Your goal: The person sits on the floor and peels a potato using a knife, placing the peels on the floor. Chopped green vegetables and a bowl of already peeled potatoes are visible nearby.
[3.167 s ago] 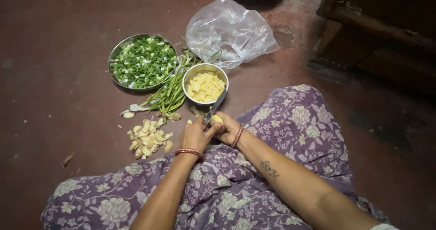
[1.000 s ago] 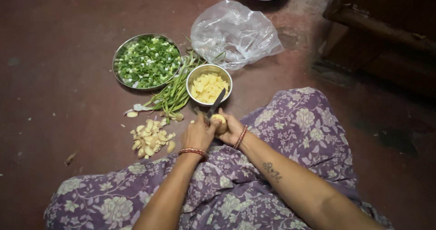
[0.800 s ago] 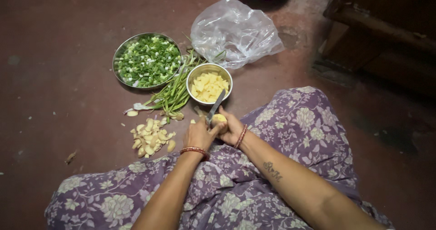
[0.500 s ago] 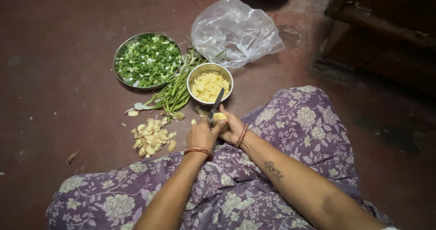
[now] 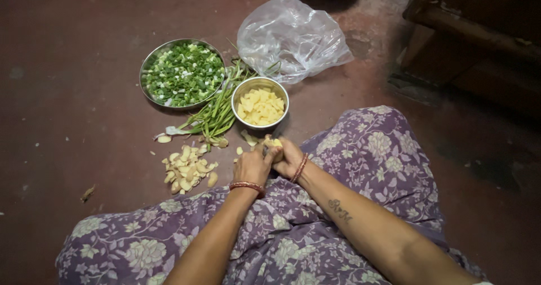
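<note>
Gripping a pale yellow piece (image 5: 274,143) between both closed hands, left hand (image 5: 252,165), right hand (image 5: 288,156). Steel bowl (image 5: 241,92) just beyond, slightly left, nearer left hand.

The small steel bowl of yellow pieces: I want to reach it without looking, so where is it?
In the head view the small steel bowl sits on the floor just ahead of both hands, right of the green stalks and below the plastic bag.

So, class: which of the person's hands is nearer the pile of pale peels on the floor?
Left. The left hand lies just right of the peels; the right hand sits beyond it, farther away.
</note>
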